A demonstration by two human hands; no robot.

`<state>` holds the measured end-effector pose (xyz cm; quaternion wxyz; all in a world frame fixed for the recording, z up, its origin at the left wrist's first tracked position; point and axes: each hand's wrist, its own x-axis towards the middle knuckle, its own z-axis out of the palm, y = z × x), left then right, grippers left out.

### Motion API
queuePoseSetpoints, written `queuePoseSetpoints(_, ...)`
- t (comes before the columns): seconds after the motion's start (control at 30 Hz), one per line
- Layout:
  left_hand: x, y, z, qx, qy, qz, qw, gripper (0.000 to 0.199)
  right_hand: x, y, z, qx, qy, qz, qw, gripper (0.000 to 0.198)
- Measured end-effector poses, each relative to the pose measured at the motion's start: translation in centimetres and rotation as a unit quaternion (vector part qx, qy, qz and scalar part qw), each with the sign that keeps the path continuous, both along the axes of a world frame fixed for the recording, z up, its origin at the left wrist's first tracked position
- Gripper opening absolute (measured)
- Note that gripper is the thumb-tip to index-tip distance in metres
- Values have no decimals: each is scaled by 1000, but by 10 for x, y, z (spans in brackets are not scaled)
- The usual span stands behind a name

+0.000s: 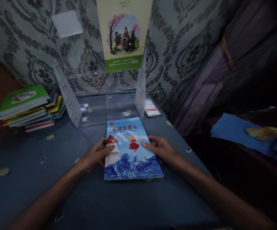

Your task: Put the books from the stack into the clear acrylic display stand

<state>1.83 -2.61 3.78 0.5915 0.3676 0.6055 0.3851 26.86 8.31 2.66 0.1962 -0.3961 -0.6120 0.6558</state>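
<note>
A blue picture-covered book (131,166) is held between my two hands, its front cover facing up with red Chinese lettering, a lighthouse and waves. My left hand (96,155) grips its left edge, thumb on the cover and fingers partly hidden beneath. On the opposite edge, my right hand (161,148) holds it the same way, thumb resting on top. Just beyond the book stands a clear plastic rack (68,99) with stepped side panels. A pale yellow and green book (126,38) is upright at the top of this rack, against the wall.
To the left lies a stack of books (24,105) with a green one on top. A white card (67,24) is upright near the wallpaper. A blurred white item (152,108) sits right of the rack. At far right are a purple curtain (200,92) and a blue cloth (234,129).
</note>
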Motion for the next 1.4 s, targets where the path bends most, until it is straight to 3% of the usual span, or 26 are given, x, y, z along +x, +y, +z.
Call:
queuePoseSetpoints(0.23,-10,2,3,-7,109,-33,993,58,1,2,-5,43,-13,-8,999,76)
queuePoseSetpoints(0.5,-7,6,11,12,266,-91,960,47,7,4,-7,78,-15,-25,997,76)
queuePoseSetpoints(0.6,-6,6,12,58,332,-94,937,39,9,5,-9,100,-25,-24,994,72)
queuePoseSetpoints(0.7,-1,5,14,92,456,-111,878,31,9,5,-8,150,-54,-20,987,63)
queuePoseSetpoints(0.77,4,6,17,81,562,-121,814,28,9,6,-6,221,-98,-14,970,54)
queuePoseSetpoints(0.83,10,6,20,56,638,-129,757,28,10,6,-2,318,-167,-11,933,47)
queuePoseSetpoints(0.9,14,8,21,58,675,-131,724,27,12,6,1,404,-252,-17,879,40)
queuePoseSetpoints(1.0,15,14,17,122,693,-125,700,17,10,7,6,491,-313,-18,813,31)
queuePoseSetpoints(1.1,8,25,7,194,692,-107,687,12,-5,11,7,562,-246,29,790,29)
queuePoseSetpoints(1.17,2,34,-2,227,678,-91,693,14,-25,15,4,592,-172,83,783,32)
queuePoseSetpoints(1.27,-7,46,-14,248,650,-72,715,18,-64,26,-6,595,-98,139,786,41)
queuePoseSetpoints(1.4,-14,51,-28,280,623,-62,727,24,-104,39,-23,574,-112,164,795,50)
